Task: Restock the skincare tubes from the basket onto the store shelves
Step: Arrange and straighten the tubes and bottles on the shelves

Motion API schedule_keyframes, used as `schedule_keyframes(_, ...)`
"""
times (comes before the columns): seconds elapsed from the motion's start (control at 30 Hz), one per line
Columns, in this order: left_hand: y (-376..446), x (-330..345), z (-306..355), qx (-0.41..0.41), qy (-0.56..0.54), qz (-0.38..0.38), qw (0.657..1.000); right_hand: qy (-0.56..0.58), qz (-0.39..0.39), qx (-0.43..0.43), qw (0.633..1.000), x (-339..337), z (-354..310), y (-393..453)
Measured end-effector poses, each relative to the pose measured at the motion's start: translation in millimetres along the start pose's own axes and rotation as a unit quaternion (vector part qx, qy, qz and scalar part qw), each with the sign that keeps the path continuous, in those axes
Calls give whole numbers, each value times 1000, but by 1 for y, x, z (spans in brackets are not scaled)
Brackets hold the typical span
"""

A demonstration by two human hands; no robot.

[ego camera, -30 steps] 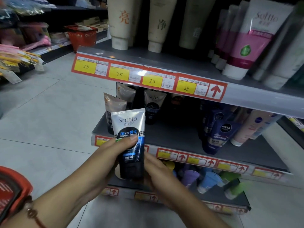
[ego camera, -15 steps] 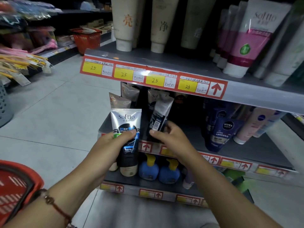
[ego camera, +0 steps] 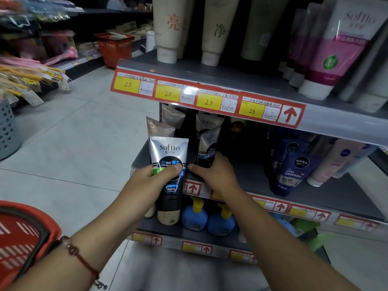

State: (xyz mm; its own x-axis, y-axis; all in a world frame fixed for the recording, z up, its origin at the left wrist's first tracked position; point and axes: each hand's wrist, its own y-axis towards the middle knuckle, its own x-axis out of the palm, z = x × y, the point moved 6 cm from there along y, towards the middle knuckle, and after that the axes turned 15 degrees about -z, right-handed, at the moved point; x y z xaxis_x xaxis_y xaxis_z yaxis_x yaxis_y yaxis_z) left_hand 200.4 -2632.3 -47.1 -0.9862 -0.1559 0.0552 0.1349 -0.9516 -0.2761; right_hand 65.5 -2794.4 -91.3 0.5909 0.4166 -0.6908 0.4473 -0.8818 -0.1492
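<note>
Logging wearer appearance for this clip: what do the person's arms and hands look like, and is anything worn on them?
Both forearms are bare, with no sleeves in view. The left hand and right hand wear no gloves, and no rings show. The left wrist carries a thin red cord bracelet with a small pinkish bead and a metal charm. Nothing shows on the right wrist.

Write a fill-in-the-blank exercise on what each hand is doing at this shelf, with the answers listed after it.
1. The left hand grips a silver Softto men's cream cleanser tube whose cap points ____.
2. The right hand holds a darker Softto tube on the ____ shelf of the three in view.
3. The four yellow price labels on the top shelf edge each read ____.
4. The Nivea Men tube stands to the ____ of both hands.

Missing words: down; middle; 25; right
</note>
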Motion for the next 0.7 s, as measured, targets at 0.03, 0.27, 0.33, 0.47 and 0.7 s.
schedule_keyframes(0.03,1,-2,-1,1,-1,1,1000,7,-7,-1,1000,-1,1,-1)
schedule_keyframes(0.27,9,-7,-5,8,4,-4,1000,17,35,2,999,-4,3,-8)
schedule_keyframes(0.33,9,-7,-6,8,3,-5,1000,6,48,18,999,-5,-1,-6)
schedule_keyframes(0.47,9,-7,-8,10,-2,-9,1000,-4,52,46,998,-4,-6,-2)
schedule_keyframes(0.7,6,-2,-7,21,6,-10,1000,-26,44,53,997,-6,-4,1)
